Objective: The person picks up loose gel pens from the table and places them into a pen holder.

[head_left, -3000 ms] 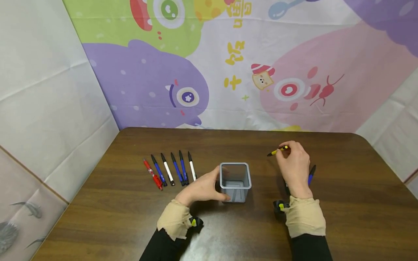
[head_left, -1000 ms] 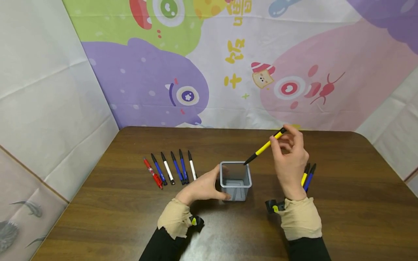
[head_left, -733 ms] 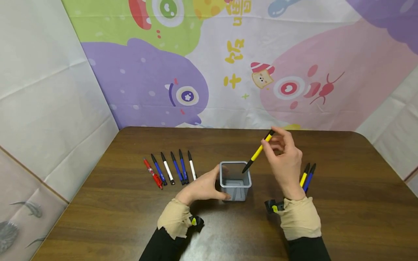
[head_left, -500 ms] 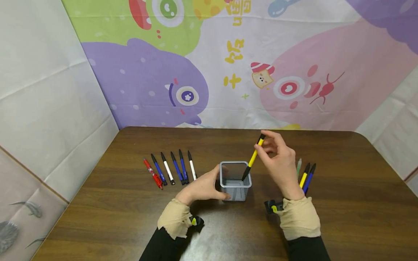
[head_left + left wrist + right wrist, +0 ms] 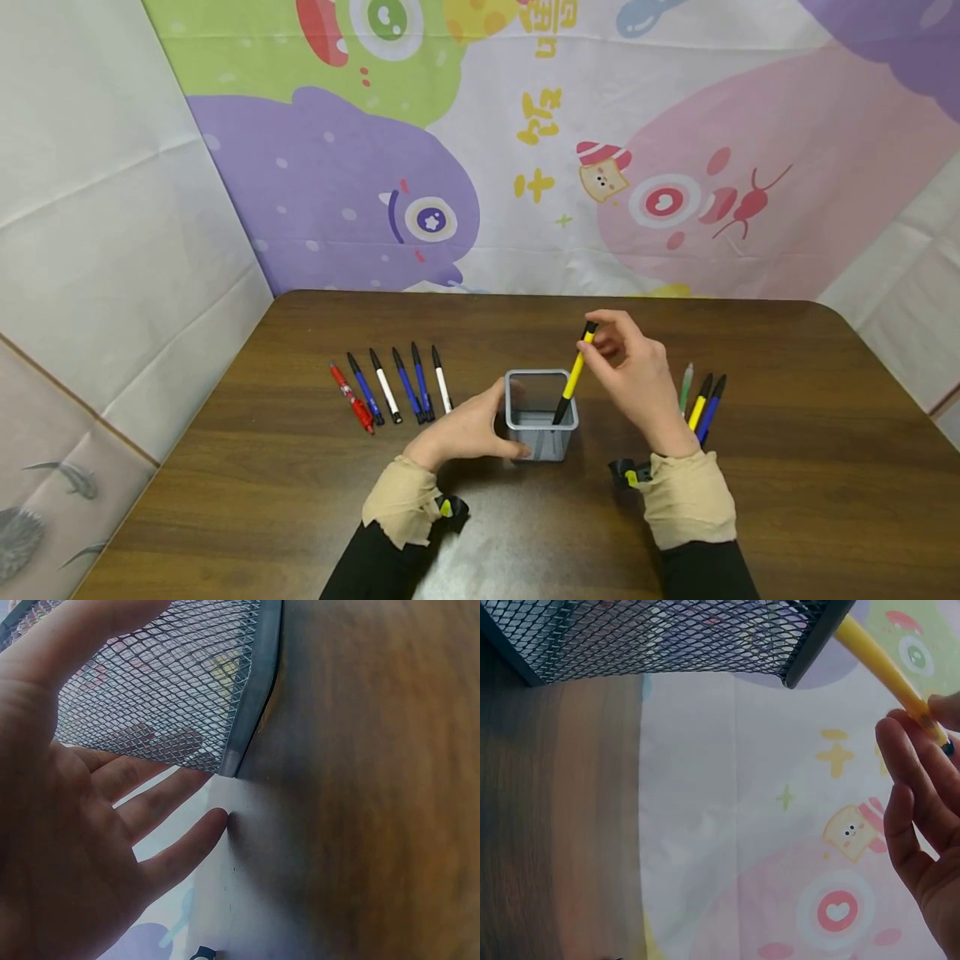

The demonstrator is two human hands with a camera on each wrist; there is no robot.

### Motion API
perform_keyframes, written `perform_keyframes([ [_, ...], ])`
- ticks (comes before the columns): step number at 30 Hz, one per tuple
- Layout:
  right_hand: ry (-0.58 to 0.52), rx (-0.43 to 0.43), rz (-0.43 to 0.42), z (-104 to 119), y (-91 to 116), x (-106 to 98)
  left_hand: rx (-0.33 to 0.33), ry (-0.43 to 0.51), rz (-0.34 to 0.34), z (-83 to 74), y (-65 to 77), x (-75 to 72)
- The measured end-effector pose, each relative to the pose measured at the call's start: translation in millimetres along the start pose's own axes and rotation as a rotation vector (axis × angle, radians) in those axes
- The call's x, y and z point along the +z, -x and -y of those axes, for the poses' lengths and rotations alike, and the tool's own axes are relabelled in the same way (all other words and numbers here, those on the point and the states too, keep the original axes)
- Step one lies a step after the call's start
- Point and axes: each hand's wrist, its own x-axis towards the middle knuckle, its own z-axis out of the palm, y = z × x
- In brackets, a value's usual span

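My left hand (image 5: 465, 429) steadies a square grey mesh pen holder (image 5: 546, 445), thumb across the near side and fingers around the left and far side. In the left wrist view the mesh wall (image 5: 165, 682) stands between thumb and fingers. Thumb and fingertips of my right hand (image 5: 637, 379) pinch a yellow pen (image 5: 576, 373) near its black upper end. The pen slants down over the holder's right rim, its black lower tip inside the opening. The right wrist view shows the yellow barrel (image 5: 881, 664) passing behind the holder's rim.
Left of the holder lie a red pen (image 5: 351, 398), several blue pens (image 5: 364, 390) and two white pens (image 5: 386, 387). Beside my right wrist are a pale green pen (image 5: 686, 387), another yellow pen (image 5: 699, 404) and a blue pen (image 5: 712, 408). A cartoon cloth (image 5: 540, 250) hangs behind the table.
My right hand has picked the yellow pen up off the table, carried it left and lowered its tip into the holder. The left hand and holder have stayed in place.
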Motion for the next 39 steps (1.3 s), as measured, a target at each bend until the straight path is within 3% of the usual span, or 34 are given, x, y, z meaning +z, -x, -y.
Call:
perform_keyframes([
  [10,-0.03,-0.052,0.154,-3,1,5,-0.007,0.016,0.011,0.6,-0.2,-0.4],
  [22,0.018,-0.067,0.199,-7,3,10,-0.013,0.013,0.004,1.7,-0.8,0.9],
  [30,0.031,-0.036,0.263,-7,5,11,-0.031,-0.009,-0.001,0.7,0.2,1.6],
  [39,0.022,-0.02,0.281,-8,5,12,-0.018,0.013,0.003,0.6,-0.5,0.8],
])
